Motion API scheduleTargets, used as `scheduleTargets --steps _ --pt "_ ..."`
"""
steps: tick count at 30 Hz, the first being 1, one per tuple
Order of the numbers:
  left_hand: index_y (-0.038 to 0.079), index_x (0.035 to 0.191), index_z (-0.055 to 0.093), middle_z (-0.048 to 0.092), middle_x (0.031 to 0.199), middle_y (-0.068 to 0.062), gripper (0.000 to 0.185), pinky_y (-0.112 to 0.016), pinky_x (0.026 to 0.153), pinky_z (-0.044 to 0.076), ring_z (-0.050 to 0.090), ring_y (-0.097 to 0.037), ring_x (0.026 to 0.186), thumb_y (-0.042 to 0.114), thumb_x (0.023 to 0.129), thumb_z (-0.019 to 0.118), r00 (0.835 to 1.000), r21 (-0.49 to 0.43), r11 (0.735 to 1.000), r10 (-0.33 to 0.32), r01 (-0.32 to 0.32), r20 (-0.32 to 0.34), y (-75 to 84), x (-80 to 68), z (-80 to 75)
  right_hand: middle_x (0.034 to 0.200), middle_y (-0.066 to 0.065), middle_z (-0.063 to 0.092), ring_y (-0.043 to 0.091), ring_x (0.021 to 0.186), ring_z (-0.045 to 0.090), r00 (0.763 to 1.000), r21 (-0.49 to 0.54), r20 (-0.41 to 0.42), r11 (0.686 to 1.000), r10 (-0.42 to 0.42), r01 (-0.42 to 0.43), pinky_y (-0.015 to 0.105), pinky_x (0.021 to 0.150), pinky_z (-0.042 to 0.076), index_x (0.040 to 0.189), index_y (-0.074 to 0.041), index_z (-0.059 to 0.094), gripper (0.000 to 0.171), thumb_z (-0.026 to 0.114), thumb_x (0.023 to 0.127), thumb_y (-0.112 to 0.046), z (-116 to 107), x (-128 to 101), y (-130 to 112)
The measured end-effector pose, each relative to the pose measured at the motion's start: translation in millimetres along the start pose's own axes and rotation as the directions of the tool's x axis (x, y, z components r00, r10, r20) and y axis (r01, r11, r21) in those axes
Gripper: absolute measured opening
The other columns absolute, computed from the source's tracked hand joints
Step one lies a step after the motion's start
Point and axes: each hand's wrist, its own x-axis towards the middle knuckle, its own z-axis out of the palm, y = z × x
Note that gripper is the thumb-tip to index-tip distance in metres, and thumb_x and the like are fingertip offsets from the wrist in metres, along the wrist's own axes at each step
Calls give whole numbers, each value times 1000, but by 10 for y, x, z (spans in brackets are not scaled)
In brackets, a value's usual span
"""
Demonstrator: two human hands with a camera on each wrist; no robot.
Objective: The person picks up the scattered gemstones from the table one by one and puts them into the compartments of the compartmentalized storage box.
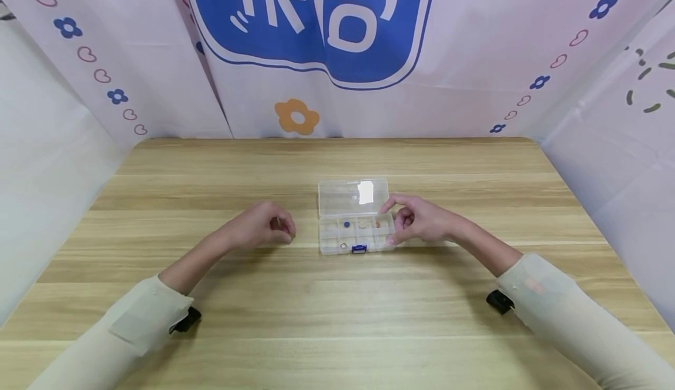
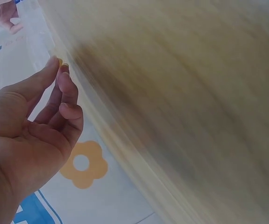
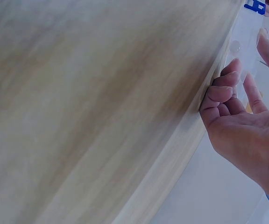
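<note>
My left hand (image 1: 263, 226) pinches a tiny yellow piece (image 2: 60, 61) between thumb and index fingertip, just left of the box; most of the piece is hidden. A clear plastic compartment box (image 1: 329, 243) lies on the table with its lid (image 1: 340, 198) folded back and a blue latch (image 1: 359, 249) at the front. Around the box's right end, my right hand (image 1: 424, 220) holds it, index finger at the back corner and thumb at the front corner. Inside sit a small dark blue piece (image 1: 346, 224), a reddish piece (image 1: 377, 225) and a small brownish piece (image 1: 343, 246), each in its own compartment.
The wooden table (image 1: 337, 308) stretches out on all sides of the box. A white printed cloth (image 1: 448, 109) hangs along its back edge, with more white cloth at both sides. Dark wrist cameras stick out under both sleeves.
</note>
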Motion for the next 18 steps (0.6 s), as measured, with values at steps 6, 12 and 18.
scheduleTargets --steps 6,12,18 --pt "4 91 75 73 86 -1 7 -30 74 56 65 -16 80 -3 92 74 1000 -16 1000 -8 8 -3 19 5 -4 74 6 59 14 67 48 1000 1 -3 1000 9 -9 22 63 39 129 1 55 53 82 84 3 -1 -3 4" --pt "5 91 75 73 87 -2 7 -30 74 55 65 -17 82 -2 92 74 1000 -22 1000 5 -5 -17 38 12 -6 74 5 58 13 67 47 1000 7 -3 1000 15 -15 22 62 38 129 1 55 53 82 84 2 -1 0 2" --pt "4 93 76 74 87 -2 5 -29 71 56 67 -17 81 0 92 76 999 -11 1000 19 -19 -32 76 33 -10 74 5 58 13 67 46 1000 8 -2 1000 20 -20 22 62 38 130 1 55 53 82 85 2 1 1 -5"
